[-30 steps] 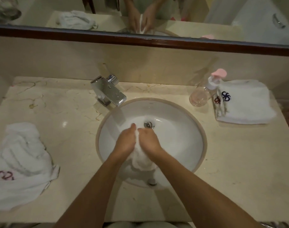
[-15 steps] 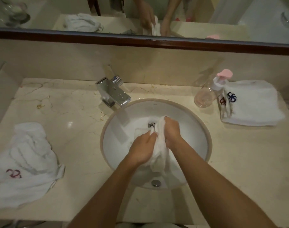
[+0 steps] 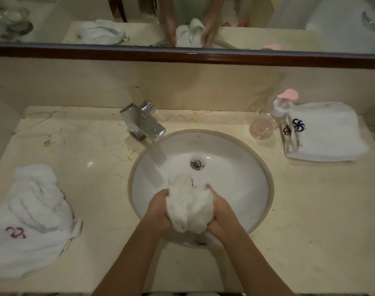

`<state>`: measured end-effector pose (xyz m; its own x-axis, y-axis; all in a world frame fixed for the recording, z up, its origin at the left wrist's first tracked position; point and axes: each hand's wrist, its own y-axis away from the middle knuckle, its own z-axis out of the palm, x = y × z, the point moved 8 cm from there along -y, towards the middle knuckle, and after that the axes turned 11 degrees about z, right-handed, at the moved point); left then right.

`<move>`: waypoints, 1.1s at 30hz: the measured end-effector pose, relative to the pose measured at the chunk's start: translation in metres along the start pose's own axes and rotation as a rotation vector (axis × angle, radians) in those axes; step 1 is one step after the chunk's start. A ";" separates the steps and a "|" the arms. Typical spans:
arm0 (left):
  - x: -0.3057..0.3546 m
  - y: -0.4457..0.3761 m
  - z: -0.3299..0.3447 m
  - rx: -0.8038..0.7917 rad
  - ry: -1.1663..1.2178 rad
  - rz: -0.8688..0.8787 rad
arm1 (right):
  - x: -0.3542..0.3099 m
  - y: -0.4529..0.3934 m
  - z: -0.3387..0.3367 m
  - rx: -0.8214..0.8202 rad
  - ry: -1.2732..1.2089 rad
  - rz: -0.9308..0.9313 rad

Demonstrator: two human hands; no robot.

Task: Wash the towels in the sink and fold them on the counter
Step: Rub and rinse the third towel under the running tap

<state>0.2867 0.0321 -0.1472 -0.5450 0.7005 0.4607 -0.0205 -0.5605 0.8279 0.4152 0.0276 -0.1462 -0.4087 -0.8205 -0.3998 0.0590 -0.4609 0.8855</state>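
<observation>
A bunched white washcloth (image 3: pixel 187 208) sits over the near half of the round sink (image 3: pixel 242 167), its long axis running from the drain toward the person. The left hand (image 3: pixel 159 212) and right hand (image 3: pixel 221 212) grip it from either side, fingers curled into the cloth. Three towels show in all: this one, a crumpled towel (image 3: pixel 33 218) near the bench's (image 3: pixel 310 210) left edge, and a folded towel (image 3: pixel 325 133) at back right, just beside one soap bottle (image 3: pixel 265 124). One faucet (image 3: pixel 143 122) stands behind the sink. Bare marble lies right of the sink.
</observation>
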 end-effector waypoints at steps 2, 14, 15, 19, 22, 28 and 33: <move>0.000 0.002 0.010 0.000 -0.365 0.170 | -0.011 -0.003 0.013 0.133 0.315 -0.167; 0.037 0.009 0.043 0.042 -0.848 0.545 | -0.070 -0.013 0.022 0.427 0.403 -0.364; 0.037 0.014 0.048 0.026 -0.906 0.598 | -0.075 -0.020 0.017 0.433 0.369 -0.310; 0.056 -0.019 0.032 0.094 -0.880 0.516 | -0.059 0.000 0.051 0.285 0.575 -0.433; 0.032 -0.003 0.041 0.016 -0.899 0.524 | -0.073 -0.023 0.026 0.450 0.468 -0.304; 0.046 -0.021 0.026 0.140 -0.765 0.409 | -0.062 -0.008 0.052 0.334 0.753 -0.407; 0.020 0.023 0.054 -0.051 -1.033 0.600 | -0.078 -0.043 0.001 0.474 0.339 -0.122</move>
<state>0.3203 0.0571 -0.1022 0.4521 0.3319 0.8279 -0.0390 -0.9200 0.3900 0.4434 0.1124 -0.1527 -0.0682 -0.8692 -0.4898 -0.4148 -0.4218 0.8063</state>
